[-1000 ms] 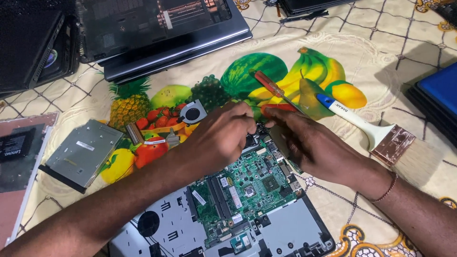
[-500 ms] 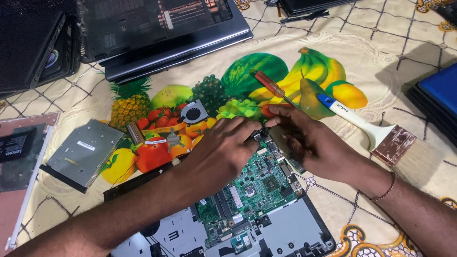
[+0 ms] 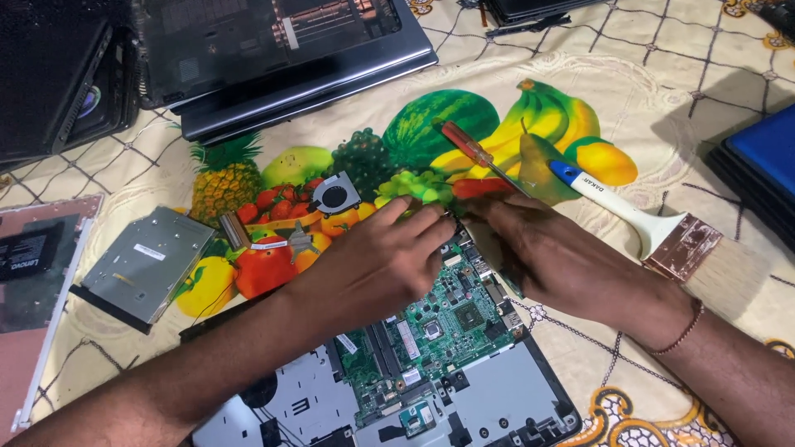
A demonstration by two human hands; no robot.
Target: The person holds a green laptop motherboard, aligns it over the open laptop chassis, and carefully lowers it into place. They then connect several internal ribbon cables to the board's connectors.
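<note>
Laptop's gutted: fan (image 3: 335,197) and optical drive (image 3: 147,263) out, motherboard (image 3: 439,319) still seated. Both hands pinch its 12 o'clock edge: left hand (image 3: 377,265), right hand (image 3: 551,261) (screwdriver (image 3: 480,157) idle).

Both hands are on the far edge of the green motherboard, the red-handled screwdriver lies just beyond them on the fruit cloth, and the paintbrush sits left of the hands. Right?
Not quite. The head view shows the paintbrush right of the hands, beyond the right hand, not left. The rest holds: left hand and right hand on the motherboard, screwdriver on the cloth.
</note>
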